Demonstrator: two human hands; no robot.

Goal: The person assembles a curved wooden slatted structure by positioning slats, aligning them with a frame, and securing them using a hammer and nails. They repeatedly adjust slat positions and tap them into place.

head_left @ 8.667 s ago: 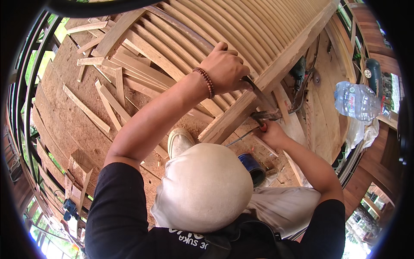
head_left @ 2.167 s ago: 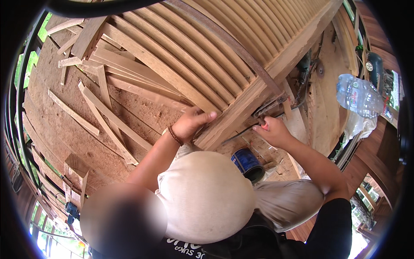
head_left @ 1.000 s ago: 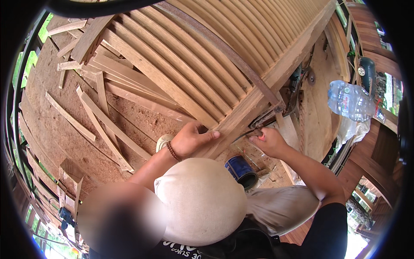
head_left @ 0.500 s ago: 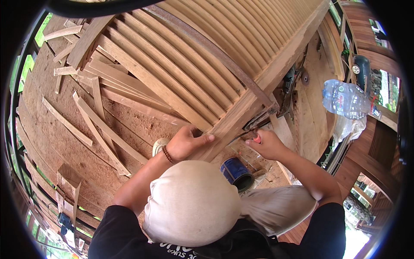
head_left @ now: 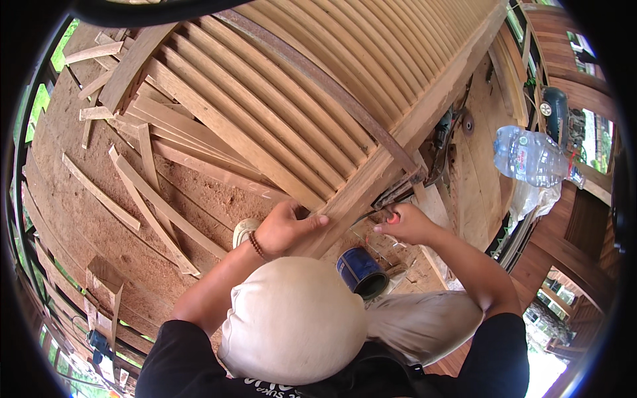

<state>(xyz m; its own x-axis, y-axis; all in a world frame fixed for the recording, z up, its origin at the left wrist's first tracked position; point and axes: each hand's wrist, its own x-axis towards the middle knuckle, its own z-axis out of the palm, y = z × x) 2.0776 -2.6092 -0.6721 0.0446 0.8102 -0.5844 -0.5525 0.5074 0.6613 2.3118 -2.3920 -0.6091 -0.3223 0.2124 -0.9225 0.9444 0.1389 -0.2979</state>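
Observation:
A louvered wooden panel [head_left: 312, 126] with slanted slats lies in front of me, its bottom corner toward my knees. My left hand [head_left: 286, 232] is closed around the near end of its edge rail [head_left: 371, 182], thumb on top. At the other side of that rail, my right hand [head_left: 406, 227] grips a red-handled tool [head_left: 394, 217]. A thin dark strip runs from the tool toward the rail; its tip is too small to make out. A rusty bar clamp [head_left: 345, 99] crosses the slats, its screw end close above my right hand.
Below my right hand a blue can [head_left: 361, 272] lies tilted. Loose wooden strips [head_left: 156, 199] and sawdust cover the floor at left. At right are a power tool [head_left: 443, 129], a large clear plastic bottle [head_left: 527, 156] and a dark green cylindrical tank [head_left: 556, 109].
The view has shifted slightly. Both hands keep nearly the same places on the rail and the tool, and the panel stays where it was.

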